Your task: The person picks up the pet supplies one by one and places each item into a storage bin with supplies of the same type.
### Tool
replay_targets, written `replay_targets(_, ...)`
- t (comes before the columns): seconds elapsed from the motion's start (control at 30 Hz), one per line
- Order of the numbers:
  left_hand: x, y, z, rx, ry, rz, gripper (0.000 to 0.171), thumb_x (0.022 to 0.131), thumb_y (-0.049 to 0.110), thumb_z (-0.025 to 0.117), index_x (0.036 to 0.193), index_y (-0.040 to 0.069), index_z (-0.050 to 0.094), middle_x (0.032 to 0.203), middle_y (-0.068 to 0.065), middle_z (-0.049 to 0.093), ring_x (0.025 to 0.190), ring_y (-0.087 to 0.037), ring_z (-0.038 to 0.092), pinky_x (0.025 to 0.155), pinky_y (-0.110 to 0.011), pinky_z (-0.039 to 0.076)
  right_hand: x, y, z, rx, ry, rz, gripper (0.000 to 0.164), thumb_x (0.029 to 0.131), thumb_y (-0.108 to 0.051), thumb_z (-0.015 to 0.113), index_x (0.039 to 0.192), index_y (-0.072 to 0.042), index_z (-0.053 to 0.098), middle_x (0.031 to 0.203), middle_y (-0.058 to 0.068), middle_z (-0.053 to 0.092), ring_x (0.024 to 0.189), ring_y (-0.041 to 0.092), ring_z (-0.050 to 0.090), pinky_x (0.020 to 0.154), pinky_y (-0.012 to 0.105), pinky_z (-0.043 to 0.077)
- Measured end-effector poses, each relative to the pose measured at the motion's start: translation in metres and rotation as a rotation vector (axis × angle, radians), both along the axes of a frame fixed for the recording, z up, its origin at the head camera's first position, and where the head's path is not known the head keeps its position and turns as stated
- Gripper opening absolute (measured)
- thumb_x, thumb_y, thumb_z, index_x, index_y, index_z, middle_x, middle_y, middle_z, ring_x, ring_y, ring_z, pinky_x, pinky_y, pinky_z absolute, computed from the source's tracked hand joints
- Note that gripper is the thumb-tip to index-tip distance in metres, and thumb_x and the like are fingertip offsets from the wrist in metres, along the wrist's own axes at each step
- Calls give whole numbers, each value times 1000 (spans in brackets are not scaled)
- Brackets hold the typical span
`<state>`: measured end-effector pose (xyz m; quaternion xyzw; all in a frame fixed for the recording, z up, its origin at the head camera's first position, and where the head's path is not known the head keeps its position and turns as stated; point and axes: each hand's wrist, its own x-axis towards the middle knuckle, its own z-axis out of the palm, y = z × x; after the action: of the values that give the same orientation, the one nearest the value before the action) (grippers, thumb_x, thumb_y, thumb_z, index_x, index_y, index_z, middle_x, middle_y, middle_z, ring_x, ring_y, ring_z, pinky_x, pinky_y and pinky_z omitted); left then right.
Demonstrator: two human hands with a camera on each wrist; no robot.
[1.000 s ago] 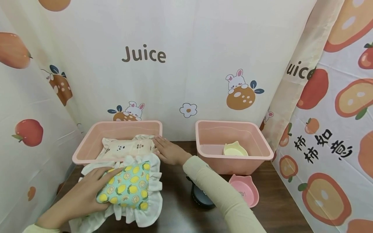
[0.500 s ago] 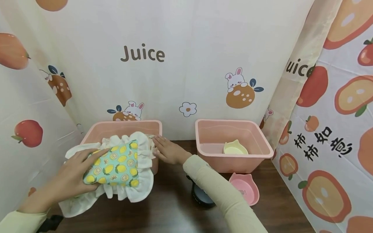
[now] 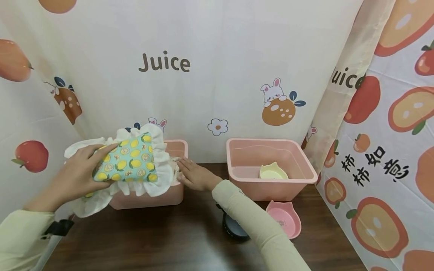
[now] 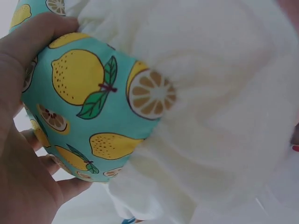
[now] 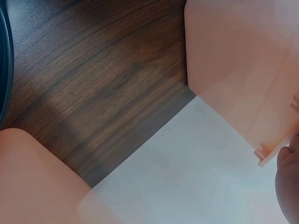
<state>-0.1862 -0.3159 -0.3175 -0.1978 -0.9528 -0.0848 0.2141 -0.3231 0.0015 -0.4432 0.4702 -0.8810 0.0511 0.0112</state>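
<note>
From my end of the feed, I had a lemon-print cushion (image 3: 130, 158) gripped in the left hand (image 3: 76, 171), at the left of the head view, over the left pink bin (image 3: 152, 199) and hiding most of it; couldn't tell whether it touched the rim. Handling, my read: light, soft, squashy, nothing to break, cloth not likely to slip. Best hold was the stuffed printed middle, thumb and fingers on opposite sides, about as the left hand had it; the frill (image 3: 162, 169) looked floppy, poor to grab, apt to catch on the bin edge. Looks: teal cover, whole yellow lemons, cut slices with brownish segments, green leaves, wide white gathered border all along the visible edges, drooping at lower left. The left-wrist view showed the print bulging between the digits, white cloth filling the right side. Right hand (image 3: 194, 175), middle of the head view: fingers laid out nearly straight at the bin's right edge, not wrapped round anything I could see, a sliver of pale cloth (image 3: 174, 167) beside the fingertips; contact there unclear. Right of centre, a right pink bin (image 3: 268, 192) held a yellow cat-eared dish (image 3: 272, 172); below it, a pink dish (image 3: 286, 220) and a dark round item (image 3: 234, 229), partly behind the sleeve (image 3: 254, 229).
</note>
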Motion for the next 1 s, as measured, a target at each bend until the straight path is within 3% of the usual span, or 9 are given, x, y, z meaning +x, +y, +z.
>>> replay_targets(0.2, -25, -3, 5, 23, -22, -33, 108, 56, 20, 91, 148, 20, 36, 129, -28, 45, 114, -45, 41, 89, -62, 34, 1, -2, 1, -11, -22, 4, 65, 103, -45, 24, 154, -5, 13, 161, 11, 11, 148, 17, -1, 119, 30, 9)
replay_targets(0.53, -66, 0, -5, -46, -181, -7, 106, 65, 22, 87, 152, 19, 27, 133, -33, 40, 119, -51, 38, 97, -66, 27, 1, 0, 0, -2, 3, 0, 65, 103, -43, 27, 153, -3, 14, 160, 12, 13, 148, 20, 3, 119, 31, 10)
replay_targets(0.67, -77, 1, -13, -69, -231, 15, 99, 68, 24, 84, 150, 16, 30, 133, -34, 40, 120, -52, 37, 100, -67, 25, 1, -1, 0, -3, -14, -4, 66, 104, -43, 27, 154, -4, 11, 161, 12, 12, 148, 23, 5, 119, 31, 10)
replay_targets(1.0, -94, 0, -35, -109, -337, 33, 90, 72, 28, 81, 148, 13, 34, 134, -35, 40, 120, -54, 37, 101, -67, 24, 0, -1, -1, -2, -23, -4, 68, 103, -48, 20, 154, -5, 11, 162, 8, 7, 147, 15, -6, 119, 30, 8)
